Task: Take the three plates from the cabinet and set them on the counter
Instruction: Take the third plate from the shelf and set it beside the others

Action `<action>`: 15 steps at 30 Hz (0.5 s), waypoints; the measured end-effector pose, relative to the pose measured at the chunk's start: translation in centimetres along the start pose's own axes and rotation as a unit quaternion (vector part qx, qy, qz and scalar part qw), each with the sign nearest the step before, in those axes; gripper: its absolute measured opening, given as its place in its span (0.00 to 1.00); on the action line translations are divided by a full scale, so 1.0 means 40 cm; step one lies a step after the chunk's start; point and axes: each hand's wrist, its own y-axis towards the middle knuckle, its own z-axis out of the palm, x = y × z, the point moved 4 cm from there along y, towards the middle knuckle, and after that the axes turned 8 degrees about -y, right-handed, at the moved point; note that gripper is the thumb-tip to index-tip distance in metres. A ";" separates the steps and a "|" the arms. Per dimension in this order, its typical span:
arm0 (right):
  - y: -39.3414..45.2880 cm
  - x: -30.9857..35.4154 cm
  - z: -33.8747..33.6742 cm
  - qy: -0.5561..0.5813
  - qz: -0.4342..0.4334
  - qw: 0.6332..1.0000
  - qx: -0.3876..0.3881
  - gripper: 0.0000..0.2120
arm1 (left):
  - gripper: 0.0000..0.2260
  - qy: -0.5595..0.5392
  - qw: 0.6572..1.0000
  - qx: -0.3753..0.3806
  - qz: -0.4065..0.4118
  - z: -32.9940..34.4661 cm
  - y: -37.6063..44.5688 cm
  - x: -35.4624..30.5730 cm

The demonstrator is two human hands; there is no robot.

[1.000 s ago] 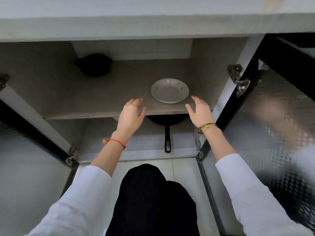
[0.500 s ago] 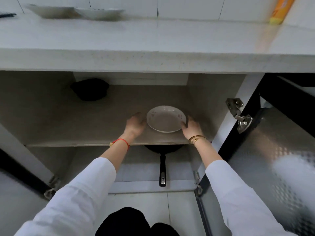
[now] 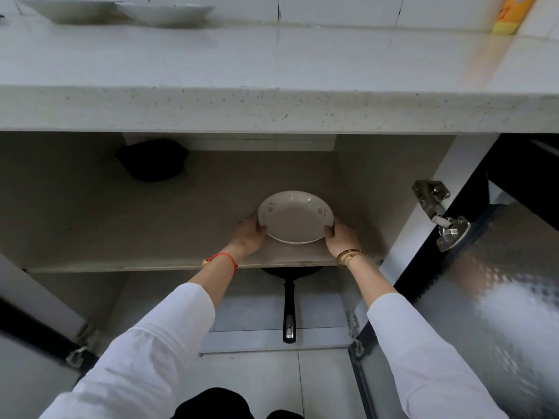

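A white plate (image 3: 295, 216) with small pink flowers is on the upper shelf (image 3: 151, 237) of the open cabinet, towards the right. My left hand (image 3: 249, 235) grips its left rim and my right hand (image 3: 340, 238) grips its right rim. The plate's far edge is tilted up a little. Two more white plates stand side by side on the counter (image 3: 272, 62) at the far left, one plate (image 3: 69, 9) beside the other plate (image 3: 165, 13), against the tiled wall.
A black bowl-like object (image 3: 152, 160) sits at the back left of the shelf. Below the shelf lies a black frying pan (image 3: 289, 300), handle towards me. The metal-faced cabinet door (image 3: 499, 297) stands open on the right. A yellow package (image 3: 511, 13) leans at the counter's far right.
Both hands reached into the cabinet from in front of the shelf and closed on the plate's two sides. The view has tilted up, so the counter and its two plates show.
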 end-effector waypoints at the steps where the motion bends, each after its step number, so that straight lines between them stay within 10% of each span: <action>1: -0.002 0.001 -0.001 0.009 0.003 1.000 -0.003 0.17 | 0.19 -0.002 1.000 0.000 0.002 -0.001 -0.002 -0.002; 15: -0.265 0.038 -0.002 0.161 -0.055 0.983 -0.068 0.20 | 0.18 -0.059 0.995 -0.074 0.042 -0.060 -0.293 0.025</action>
